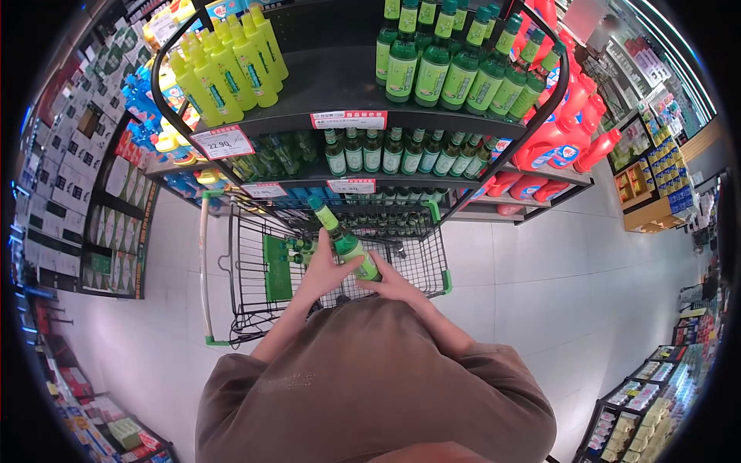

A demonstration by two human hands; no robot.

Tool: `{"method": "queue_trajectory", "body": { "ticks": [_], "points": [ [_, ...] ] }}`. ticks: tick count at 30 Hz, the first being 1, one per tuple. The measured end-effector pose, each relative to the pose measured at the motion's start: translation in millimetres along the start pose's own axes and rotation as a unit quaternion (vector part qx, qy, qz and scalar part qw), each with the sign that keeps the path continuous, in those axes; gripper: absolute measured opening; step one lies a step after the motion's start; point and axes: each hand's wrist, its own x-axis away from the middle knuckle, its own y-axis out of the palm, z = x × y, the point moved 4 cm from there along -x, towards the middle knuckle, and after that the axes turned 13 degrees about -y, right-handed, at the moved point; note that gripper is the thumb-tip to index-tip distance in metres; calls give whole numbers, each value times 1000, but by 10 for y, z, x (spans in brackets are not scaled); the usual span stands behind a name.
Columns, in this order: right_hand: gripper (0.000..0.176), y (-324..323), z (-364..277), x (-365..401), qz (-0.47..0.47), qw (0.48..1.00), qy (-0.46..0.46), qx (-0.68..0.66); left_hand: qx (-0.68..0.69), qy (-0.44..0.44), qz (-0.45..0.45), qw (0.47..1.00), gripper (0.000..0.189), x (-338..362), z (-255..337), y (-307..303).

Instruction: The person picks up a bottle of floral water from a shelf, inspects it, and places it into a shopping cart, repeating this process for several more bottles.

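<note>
On my feed the green bottle (352, 248) sits mid-frame, tilted with its neck toward the upper left, over the shopping cart (278, 268). The left hand (329, 267) wraps its grip around the labelled body; the right hand (392, 285) pinches near the base, its far fingers partly hidden from me. I'd judge the bottle stiff, smooth and fairly heavy if full; I can't tell whether it's glass, so I'd treat it as fragile and a bit slippery. I'd take hold around the wide body and support the base, using the narrow neck only for steadying. Similar bottles (465, 79) stand on the shelf (316, 81), upper centre.
</note>
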Motion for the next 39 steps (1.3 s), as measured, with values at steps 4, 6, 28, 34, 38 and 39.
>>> {"method": "queue_trajectory", "body": {
  "ticks": [4,6,28,34,38,39],
  "points": [
    [65,-43,43,-65,6,997,-79,5,70,0,-15,997,63,-22,120,55],
    [67,-73,-2,-100,1,997,-71,4,66,-2,-1,998,61,-26,293,37],
    [29,-292,476,21,105,989,-8,-101,-158,346,188,906,62,-1881,2603,-831],
    [24,-359,607,14,110,989,-6,-96,-219,312,199,903,65,-2231,2691,-673],
    [23,-376,605,28,119,988,-4,-97,-215,289,178,916,67,-2306,2690,-603],
    [23,-379,611,35,119,988,-8,-95,-230,293,190,908,68,-2360,2668,-607]
  ]
}}
